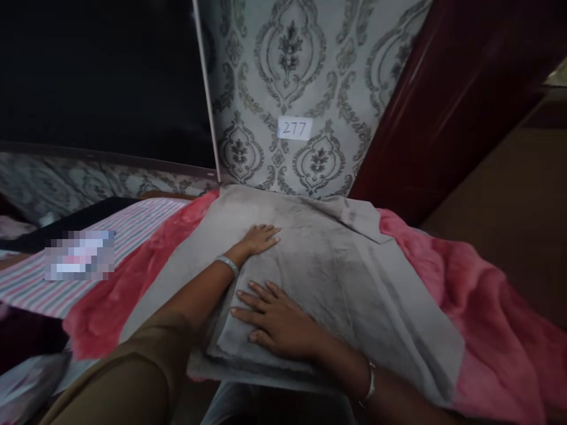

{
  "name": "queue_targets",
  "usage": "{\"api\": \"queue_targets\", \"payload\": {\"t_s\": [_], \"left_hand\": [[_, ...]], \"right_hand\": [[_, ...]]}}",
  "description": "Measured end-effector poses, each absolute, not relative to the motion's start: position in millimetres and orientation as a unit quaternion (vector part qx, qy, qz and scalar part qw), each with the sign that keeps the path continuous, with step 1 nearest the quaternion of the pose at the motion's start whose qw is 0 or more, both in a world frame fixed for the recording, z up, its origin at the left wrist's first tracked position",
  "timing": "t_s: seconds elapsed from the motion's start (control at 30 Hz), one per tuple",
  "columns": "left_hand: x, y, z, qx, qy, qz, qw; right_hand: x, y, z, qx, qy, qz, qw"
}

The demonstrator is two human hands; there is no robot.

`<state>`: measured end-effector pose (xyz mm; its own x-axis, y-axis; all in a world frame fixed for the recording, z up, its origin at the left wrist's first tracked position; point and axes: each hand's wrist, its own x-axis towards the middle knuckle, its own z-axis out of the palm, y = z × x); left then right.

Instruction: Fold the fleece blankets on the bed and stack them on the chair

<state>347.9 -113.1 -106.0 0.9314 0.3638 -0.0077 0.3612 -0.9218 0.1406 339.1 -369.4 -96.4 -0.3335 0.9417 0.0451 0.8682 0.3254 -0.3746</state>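
A grey cloth (354,283), partly folded over itself, lies spread out in front of me. My left hand (261,238) rests flat on its upper middle, fingers stretched toward the wall. Nearer to me, my right hand (283,324) presses on the folded layer with its fingers spread and pointing left. Neither hand grips anything. The cloth's far right corner is turned over in a crease. Under it, a pink plush blanket (478,301) shows on both sides, hanging in loose folds at the right.
A striped cloth (146,215) lies at the left with a blurred-out item (80,255) on it. A dark screen (101,82) stands behind. Patterned wallpaper (292,65) bears a paper label (295,128) reading 277. A dark red glossy panel (425,106) slants at the right.
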Motion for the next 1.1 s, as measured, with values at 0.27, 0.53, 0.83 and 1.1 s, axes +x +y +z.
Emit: {"api": "queue_targets", "payload": {"t_s": [0.27, 0.53, 0.83, 1.1], "left_hand": [[343, -126, -98, 0.973, 0.224, 0.034, 0.034], [347, -157, -74, 0.979, 0.195, 0.049, 0.018], [376, -203, -104, 0.998, 0.005, 0.014, 0.067], [381, -184, -94, 0.991, 0.128, 0.005, 0.044]], "right_hand": [[321, -397, -88, -0.541, -0.810, 0.178, 0.140], [348, -424, -68, -0.562, -0.770, 0.179, 0.242], [352, -415, -105, -0.623, -0.765, 0.105, 0.124], [352, -419, -99, -0.625, -0.763, 0.107, 0.127]]}}
